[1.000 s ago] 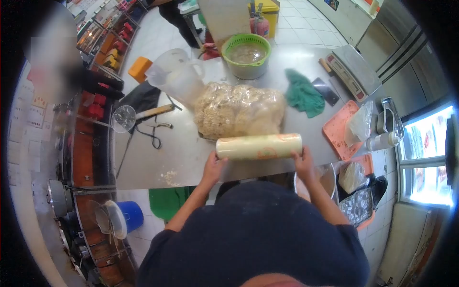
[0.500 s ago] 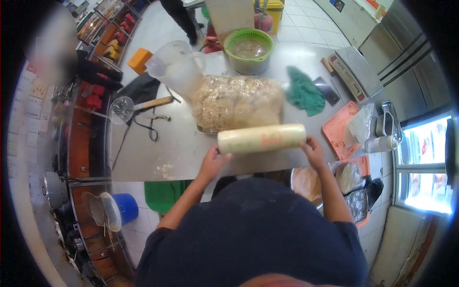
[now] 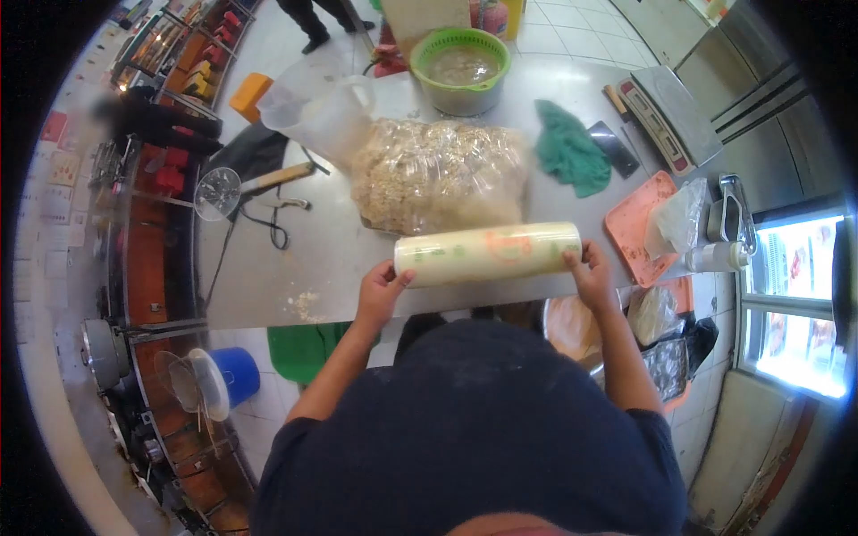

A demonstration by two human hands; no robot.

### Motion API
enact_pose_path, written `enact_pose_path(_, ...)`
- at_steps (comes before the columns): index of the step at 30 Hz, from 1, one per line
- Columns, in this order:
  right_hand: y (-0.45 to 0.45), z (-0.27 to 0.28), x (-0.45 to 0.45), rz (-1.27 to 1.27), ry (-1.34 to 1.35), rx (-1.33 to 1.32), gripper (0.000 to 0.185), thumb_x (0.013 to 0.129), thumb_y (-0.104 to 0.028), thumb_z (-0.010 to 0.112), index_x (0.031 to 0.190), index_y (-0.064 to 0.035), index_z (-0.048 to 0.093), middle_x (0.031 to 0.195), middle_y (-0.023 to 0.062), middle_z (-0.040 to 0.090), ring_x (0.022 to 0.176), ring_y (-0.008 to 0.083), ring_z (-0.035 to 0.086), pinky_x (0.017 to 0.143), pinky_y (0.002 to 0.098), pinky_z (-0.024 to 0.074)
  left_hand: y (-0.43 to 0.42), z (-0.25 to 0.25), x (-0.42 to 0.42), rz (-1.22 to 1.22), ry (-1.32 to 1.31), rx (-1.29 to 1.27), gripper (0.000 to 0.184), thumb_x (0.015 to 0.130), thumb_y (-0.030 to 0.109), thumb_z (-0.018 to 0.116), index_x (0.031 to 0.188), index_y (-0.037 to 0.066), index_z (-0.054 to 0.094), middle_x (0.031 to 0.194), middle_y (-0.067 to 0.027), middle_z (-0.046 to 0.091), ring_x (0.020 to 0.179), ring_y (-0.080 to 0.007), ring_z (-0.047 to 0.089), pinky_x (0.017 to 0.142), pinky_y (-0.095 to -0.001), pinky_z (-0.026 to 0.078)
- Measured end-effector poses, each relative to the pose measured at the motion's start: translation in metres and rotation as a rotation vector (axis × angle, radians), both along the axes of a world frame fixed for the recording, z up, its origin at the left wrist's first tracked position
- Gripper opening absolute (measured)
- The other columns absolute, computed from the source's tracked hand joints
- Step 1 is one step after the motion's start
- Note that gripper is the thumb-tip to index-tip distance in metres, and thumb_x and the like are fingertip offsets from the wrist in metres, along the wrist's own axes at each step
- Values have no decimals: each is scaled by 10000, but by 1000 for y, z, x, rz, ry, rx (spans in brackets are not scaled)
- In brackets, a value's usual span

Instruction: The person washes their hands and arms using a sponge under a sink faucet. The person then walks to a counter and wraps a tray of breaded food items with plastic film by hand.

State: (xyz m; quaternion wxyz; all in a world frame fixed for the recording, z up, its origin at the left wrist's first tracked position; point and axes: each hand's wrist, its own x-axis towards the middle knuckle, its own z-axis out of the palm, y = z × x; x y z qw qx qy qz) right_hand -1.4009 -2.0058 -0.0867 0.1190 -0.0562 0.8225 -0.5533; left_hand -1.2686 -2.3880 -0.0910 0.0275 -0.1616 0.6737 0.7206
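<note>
A thick roll of plastic wrap [image 3: 487,254] lies crosswise between my hands over the front edge of the steel table [image 3: 349,290]. My left hand [image 3: 382,288] grips its left end, and my right hand [image 3: 592,271] grips its right end. Just beyond the roll sits a large block of pale, crumbly food [image 3: 438,176] covered in clear film. Behind that block, to the left, a translucent plastic jug [image 3: 317,107] leans on its side.
At the back stands a green basket in a pot [image 3: 460,71]. A green cloth [image 3: 572,152], a scale [image 3: 661,121] and an orange tray [image 3: 639,228] are on the right. A strainer [image 3: 217,194] lies left. Two people [image 3: 165,121] [image 3: 326,16] stand beyond the table.
The roll has turned between my hands, so its printed marks have shifted. Both hands still hold its ends. The view has tilted slightly, and the legs at the back have moved.
</note>
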Motion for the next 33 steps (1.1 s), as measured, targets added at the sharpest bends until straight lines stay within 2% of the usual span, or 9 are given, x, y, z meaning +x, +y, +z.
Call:
enact_pose_path(5, 4, -36, 32, 70, 185, 33, 317, 886, -228, 703, 1078, 10, 621, 1083, 159, 652, 983, 218, 614, 840, 331, 472, 18, -36, 27, 60, 31, -63, 285, 916, 127, 673, 1152, -8, 588, 1075, -70, 660, 996, -132, 603, 890, -277, 466)
enact_pose_path(9, 11, -41, 52, -55, -15, -139, 298, 883, -215, 704, 1057, 18, 635, 1008, 154, 675, 927, 215, 633, 808, 324, 485, 18, -28, 42, 106, -15, 37, 298, 915, 115, 663, 1163, -21, 567, 1088, -103, 665, 990, -165, 619, 905, -296, 470)
enact_pose_path(15, 9, -33, 53, -136, -274, 256, 318, 873, -279, 707, 990, 14, 665, 828, 140, 699, 795, 230, 675, 735, 348, 516, 17, -61, 51, 138, -241, -87, 303, 920, 137, 660, 1157, -34, 579, 996, -99, 689, 882, -140, 642, 809, -267, 493)
enact_pose_path(18, 8, -50, 47, -90, -210, 251, 327, 907, -210, 694, 1119, 27, 616, 912, 78, 706, 818, 90, 629, 709, 239, 487, 20, -67, 35, 78, -285, -89, 306, 920, 157, 658, 1153, -28, 585, 990, -91, 689, 871, -135, 638, 789, -264, 489)
enact_pose_path(21, 4, -46, 43, -40, -140, 331, 379, 884, -234, 717, 1153, 12, 614, 941, 107, 709, 825, 136, 649, 726, 259, 497, 19, -72, 29, 99, -282, -69, 365, 901, 204, 702, 1149, -34, 579, 912, -69, 669, 813, -117, 609, 735, -247, 483)
enact_pose_path(23, 6, -41, 39, 11, -126, 457, 487, 851, -422, 690, 1173, -59, 646, 952, 176, 707, 919, 310, 674, 842, 415, 498, 14, -74, 28, 41, -329, -189, 421, 889, 223, 718, 1183, -38, 569, 946, -80, 676, 836, -135, 614, 760, -269, 493)
enact_pose_path(27, 22, -62, 48, 73, -124, 413, 507, 866, -461, 658, 1168, -55, 639, 976, 182, 697, 928, 327, 660, 848, 436, 482, 19, -72, 44, -42, -251, -156, 428, 891, 254, 717, 1175, -40, 590, 973, -94, 681, 860, -143, 614, 780, -281, 492)
enact_pose_path(30, 27, -68, 55, 234, -69, 420, 442, 907, -379, 647, 1129, 2, 630, 951, 162, 695, 886, 236, 662, 783, 355, 500, 24, -62, 52, -119, -346, -267, 408, 916, 307, 682, 1124, -40, 630, 977, -93, 686, 876, -133, 608, 792, -282, 487)
enact_pose_path(33, 13, -57, 60, 94, -180, 374, 460, 921, -453, 580, 1058, -18, 645, 920, 200, 670, 861, 347, 635, 760, 451, 464, 29, -52, 47, -11, -238, -278, 427, 941, 374, 633, 1041, -40, 666, 923, -84, 692, 837, -123, 602, 766, -281, 481)
